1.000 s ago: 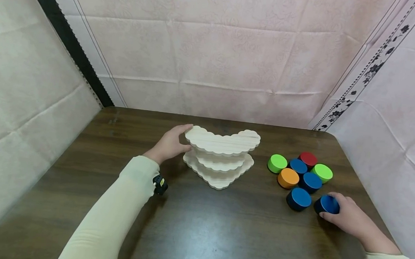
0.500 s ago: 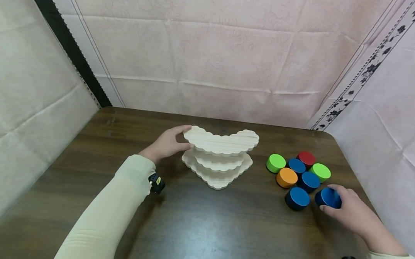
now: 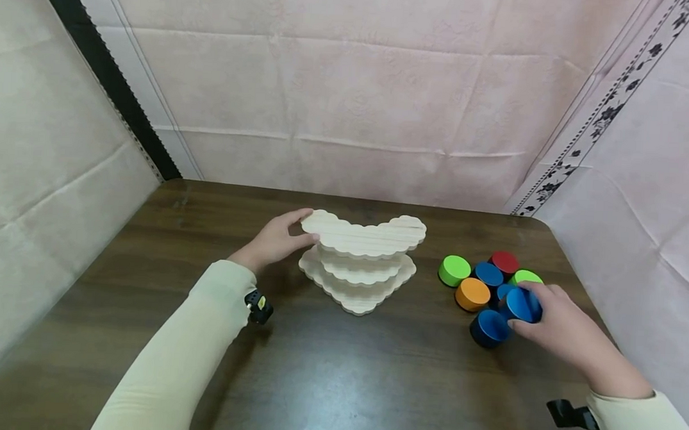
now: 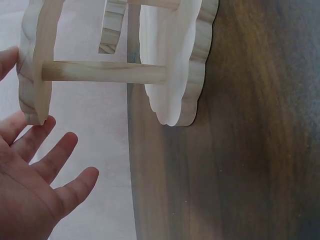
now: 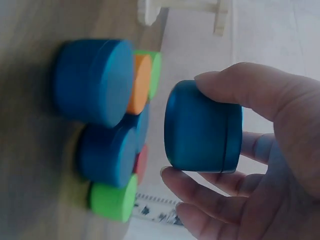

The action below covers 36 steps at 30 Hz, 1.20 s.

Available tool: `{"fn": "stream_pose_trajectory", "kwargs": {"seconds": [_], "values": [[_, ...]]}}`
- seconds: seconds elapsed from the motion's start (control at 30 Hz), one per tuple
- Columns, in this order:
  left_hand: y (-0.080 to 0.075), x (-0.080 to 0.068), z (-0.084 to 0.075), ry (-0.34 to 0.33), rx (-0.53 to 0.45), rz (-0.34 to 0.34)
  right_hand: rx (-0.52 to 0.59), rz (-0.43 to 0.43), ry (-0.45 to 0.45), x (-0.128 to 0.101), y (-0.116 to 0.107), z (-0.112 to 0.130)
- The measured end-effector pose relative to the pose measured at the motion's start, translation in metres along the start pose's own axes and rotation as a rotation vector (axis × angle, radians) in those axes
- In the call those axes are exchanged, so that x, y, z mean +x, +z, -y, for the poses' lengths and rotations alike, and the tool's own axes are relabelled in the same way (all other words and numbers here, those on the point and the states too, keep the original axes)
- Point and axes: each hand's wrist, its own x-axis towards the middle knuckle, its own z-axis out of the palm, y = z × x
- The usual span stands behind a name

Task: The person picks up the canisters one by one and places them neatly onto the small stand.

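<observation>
The blue puck [image 3: 522, 305] is lifted in the pinching right hand [image 3: 564, 330] above the other pucks [image 3: 472, 294], while the left hand [image 3: 274, 241], fingers straight, steadies the wooden tiered stand [image 3: 363, 241], whose shelves hold nothing yet.

stand [image 3: 361, 267] mid-table [image 3: 326, 381] | left hand [image 3: 274, 241] at its left edge | pucks [image 3: 480, 285] clustered right | right hand [image 3: 564, 333] lifts one puck [image 3: 522, 305] above cluster

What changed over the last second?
The right hand lifted the blue tin it already held off the table and carried it toward the other tins. The left hand stayed on the wooden stand; the other tins did not move.
</observation>
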Motion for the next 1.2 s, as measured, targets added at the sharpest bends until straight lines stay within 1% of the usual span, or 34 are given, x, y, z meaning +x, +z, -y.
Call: {"fn": "stream_pose_trajectory", "kwargs": {"seconds": [0.17, 0.5, 0.67, 0.8, 1.07, 1.2], "values": [[0.0, 0.0, 0.001, -0.009, -0.018, 0.001, 0.02, -0.021, -0.061, 0.005, -0.004, 0.022], [0.001, 0.001, 0.006, 0.003, -0.014, -0.01, 0.052, -0.039, -0.18, 0.021, -0.006, 0.061], [0.001, 0.001, 0.004, 0.003, -0.014, -0.017, 0.096, -0.068, -0.212, 0.027, -0.008, 0.077], [0.001, 0.001, 0.004, -0.015, -0.015, -0.018, 0.125, -0.077, -0.239, 0.033, -0.011, 0.091], [0.002, 0.0, 0.003, -0.019, -0.038, -0.022, 0.133, -0.048, -0.283, 0.046, -0.01, 0.116], [0.003, -0.001, 0.003, -0.021, -0.042, -0.025, 0.142, -0.058, -0.299, 0.053, -0.006, 0.128]]}}
